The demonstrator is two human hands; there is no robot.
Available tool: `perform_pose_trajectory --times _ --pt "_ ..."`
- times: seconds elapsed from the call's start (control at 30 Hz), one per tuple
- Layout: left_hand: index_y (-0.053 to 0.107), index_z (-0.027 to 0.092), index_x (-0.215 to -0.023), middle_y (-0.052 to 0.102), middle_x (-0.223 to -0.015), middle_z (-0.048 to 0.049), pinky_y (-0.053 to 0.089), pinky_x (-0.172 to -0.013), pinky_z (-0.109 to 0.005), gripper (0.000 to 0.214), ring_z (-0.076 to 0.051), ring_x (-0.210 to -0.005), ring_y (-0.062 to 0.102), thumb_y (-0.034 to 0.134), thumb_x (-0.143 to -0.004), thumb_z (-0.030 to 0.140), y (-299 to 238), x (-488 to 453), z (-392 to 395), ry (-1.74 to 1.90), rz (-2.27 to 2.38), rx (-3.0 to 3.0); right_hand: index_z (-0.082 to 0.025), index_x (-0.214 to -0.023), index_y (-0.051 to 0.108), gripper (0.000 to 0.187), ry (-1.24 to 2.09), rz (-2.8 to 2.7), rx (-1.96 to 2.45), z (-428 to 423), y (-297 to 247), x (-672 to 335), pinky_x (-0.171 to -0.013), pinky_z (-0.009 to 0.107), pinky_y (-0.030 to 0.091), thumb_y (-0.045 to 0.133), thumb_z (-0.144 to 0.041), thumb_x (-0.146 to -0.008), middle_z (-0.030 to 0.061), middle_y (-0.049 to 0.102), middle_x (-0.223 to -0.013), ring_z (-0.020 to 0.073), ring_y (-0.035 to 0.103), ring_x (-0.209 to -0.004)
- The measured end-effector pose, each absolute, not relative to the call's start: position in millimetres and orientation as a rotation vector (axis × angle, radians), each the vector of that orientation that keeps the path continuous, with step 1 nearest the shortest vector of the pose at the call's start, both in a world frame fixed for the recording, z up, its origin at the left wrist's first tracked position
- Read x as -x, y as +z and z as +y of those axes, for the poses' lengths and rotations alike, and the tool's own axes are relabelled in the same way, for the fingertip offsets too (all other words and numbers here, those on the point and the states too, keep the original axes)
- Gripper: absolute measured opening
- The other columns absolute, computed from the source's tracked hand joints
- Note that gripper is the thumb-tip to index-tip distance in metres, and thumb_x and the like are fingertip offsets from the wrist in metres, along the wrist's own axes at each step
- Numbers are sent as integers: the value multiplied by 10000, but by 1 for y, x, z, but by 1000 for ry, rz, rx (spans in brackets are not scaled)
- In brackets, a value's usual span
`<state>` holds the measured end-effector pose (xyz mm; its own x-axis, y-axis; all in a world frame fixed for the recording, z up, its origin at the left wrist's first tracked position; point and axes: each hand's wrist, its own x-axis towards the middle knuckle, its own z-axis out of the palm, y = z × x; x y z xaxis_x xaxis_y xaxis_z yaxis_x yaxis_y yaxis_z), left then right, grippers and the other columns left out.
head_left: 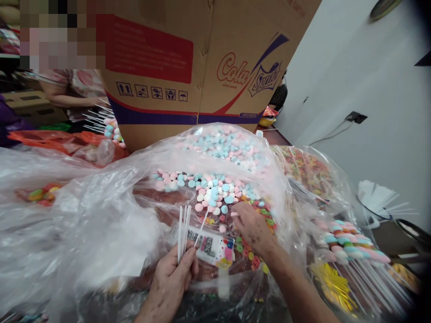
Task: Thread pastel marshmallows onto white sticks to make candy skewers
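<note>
My left hand (175, 273) is closed around several thin white sticks (182, 229). One white stick (202, 228) leans apart from the others, its tip close to the pastel candies. My right hand (254, 226) hovers over the right side of the pile, finger and thumb pinched on what looks like a pink candy (234, 214). Pink, white and blue round candies (215, 195) spill out of a clear plastic bag (266, 175). Colourful ring gummies (251, 255) lie under and beside my right wrist. Between the hands rests a printed clear packet (208, 249).
A large cardboard box (158, 103) stands behind the candy bag. Crumpled plastic (111, 242) covers the left side. At right are finished-looking candy skewers (353, 242), gold ties (333, 287) and a bundle of white sticks (380, 197). Another person's arm (63, 96) shows at far left.
</note>
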<state>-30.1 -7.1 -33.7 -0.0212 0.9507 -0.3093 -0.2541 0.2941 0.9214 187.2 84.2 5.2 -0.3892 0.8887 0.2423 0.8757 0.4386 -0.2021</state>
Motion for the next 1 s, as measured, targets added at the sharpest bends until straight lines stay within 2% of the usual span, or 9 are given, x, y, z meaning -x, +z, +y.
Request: perform_pose_trajectory --times 0.17,0.33,0.53,0.73,0.9,1.0 --pt "634 163 -873 554 -525 61 203 -352 -145 434 -25 -344 328 671 -779 584 -46 31 -8 1147 1181 -791 -212 -798 518 101 141 -2056 1750 99 0 -187 -636 280 381 443 -183 -860 29 592 -779 185 522 -702" --pt "635 165 -868 568 -529 58 221 -341 -145 437 -28 -333 346 685 -761 585 -42 31 -7 1155 1201 -809 -205 -822 531 134 73 -2121 1633 107 -12 -166 -727 292 410 428 -123 -849 68 609 -871 201 536 -806" --pt "639 158 -854 566 -525 58 212 -342 -143 464 -24 -335 345 689 -749 607 -40 30 -7 1175 1189 -795 -190 -917 558 164 285 -2193 1560 104 -15 -165 -811 302 431 401 -143 -906 83 628 -962 200 571 -892" --pt "640 157 -853 564 -522 55 211 -346 -146 454 -29 -341 352 691 -748 597 -43 30 -8 1168 1198 -790 -198 -893 568 113 368 -2013 1584 108 -18 -165 -751 298 434 456 -212 -895 50 623 -870 196 572 -808" --pt "635 160 -867 557 -525 61 209 -352 -147 448 -27 -344 335 678 -757 592 -40 29 -11 1175 1211 -788 -195 -935 605 160 377 -2063 1530 110 -20 -163 -798 316 439 455 -183 -881 67 628 -966 212 578 -901" --pt "632 159 -876 550 -536 64 214 -365 -147 461 -30 -359 344 682 -749 599 -36 30 -10 1159 1220 -786 -190 -921 616 169 342 -2128 1583 109 -18 -161 -809 324 443 462 -145 -868 75 647 -956 227 575 -928"
